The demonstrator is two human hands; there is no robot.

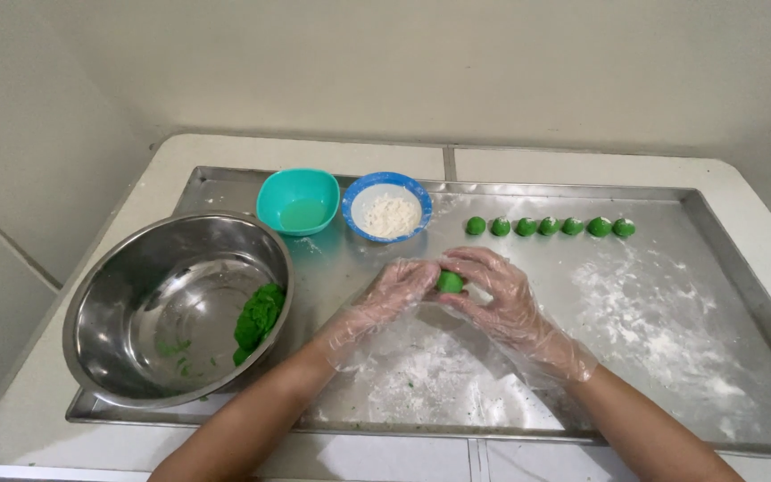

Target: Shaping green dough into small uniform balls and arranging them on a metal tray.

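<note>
The fingers (470, 268) of both hands are curled together around a small green dough ball (449, 282), so the ball is pinched between them above the middle of the metal tray (733, 259). The left hand (394, 295) comes from the lower left with the forearm going diagonal, and its fingertips touch the ball from the left side. The right hand (501, 299) comes from the lower right, with the fingers bent over the top and the right side of the ball. Both hands wear thin clear plastic gloves, loose at the wrists.

The ball is round, so it has no clear long axis and I cannot tell which way it points. It looks smooth, bright green, and only a part of it shows between the fingers.

The tray is large, flat, and dusted with white flour. On its left stands a big steel bowl (136, 312) with a lump of green dough (259, 317) against its right wall. Behind it are a teal bowl (298, 192) with pale liquid and a blue bowl (387, 189) with white flakes. A row of 7 small green balls (549, 227) lies at the far side of the tray.
</note>
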